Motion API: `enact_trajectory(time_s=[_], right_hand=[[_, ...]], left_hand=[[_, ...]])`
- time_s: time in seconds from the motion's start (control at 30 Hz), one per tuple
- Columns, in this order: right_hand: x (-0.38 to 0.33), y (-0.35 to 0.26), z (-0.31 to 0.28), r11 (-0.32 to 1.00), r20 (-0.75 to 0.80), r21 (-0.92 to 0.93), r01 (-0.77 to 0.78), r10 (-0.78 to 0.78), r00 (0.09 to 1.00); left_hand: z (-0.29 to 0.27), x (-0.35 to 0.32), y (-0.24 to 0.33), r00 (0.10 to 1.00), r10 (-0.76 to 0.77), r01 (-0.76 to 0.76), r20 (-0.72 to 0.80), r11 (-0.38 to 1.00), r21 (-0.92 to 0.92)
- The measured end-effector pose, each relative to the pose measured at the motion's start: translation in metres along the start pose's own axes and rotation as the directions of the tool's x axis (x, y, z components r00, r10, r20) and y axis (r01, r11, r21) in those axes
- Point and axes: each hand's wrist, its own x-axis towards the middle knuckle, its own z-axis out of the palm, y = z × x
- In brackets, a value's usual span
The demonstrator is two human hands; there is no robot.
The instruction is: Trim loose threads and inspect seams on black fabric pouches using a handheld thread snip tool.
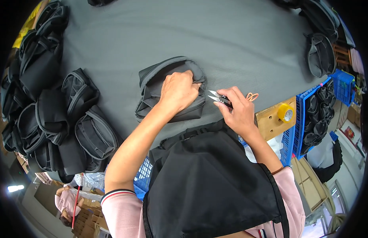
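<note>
left hand (176,90) pins the black pouch (168,89) flat; right hand (238,110) grips snips (219,98); best cut close, clear of fingers

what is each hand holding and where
Left hand grips the black bag at its top edge; right hand holds thread snips by the handle.
</note>
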Motion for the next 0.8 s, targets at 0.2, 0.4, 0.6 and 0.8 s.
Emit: enact_trajectory(time_s=[0.2, 0.4, 0.6, 0.8], right_hand=[[0.016, -0.013, -0.009, 0.904, 0.039, -0.315, 0.289, -0.292, 0.956], [0.028, -0.028, -0.008, 0.825, 0.213, -0.439, 0.357, -0.290, 0.933], [0.040, -0.042, -0.007, 0.752, 0.364, -0.530, 0.393, -0.216, 0.906], [0.038, -0.042, -0.011, 0.732, 0.313, -0.543, 0.411, -0.278, 0.908]], left_hand=[[0.000, -0.002, 0.001, 1.000, -0.025, 0.025, 0.002, 0.998, -0.064], [0.005, -0.004, -0.004, 0.999, -0.005, 0.001, -0.041, 0.995, -0.100], [0.006, -0.004, -0.006, 0.997, 0.024, -0.031, -0.070, 0.996, -0.088], [0.011, -0.003, -0.011, 0.993, 0.046, -0.057, -0.111, 0.993, -0.106]])
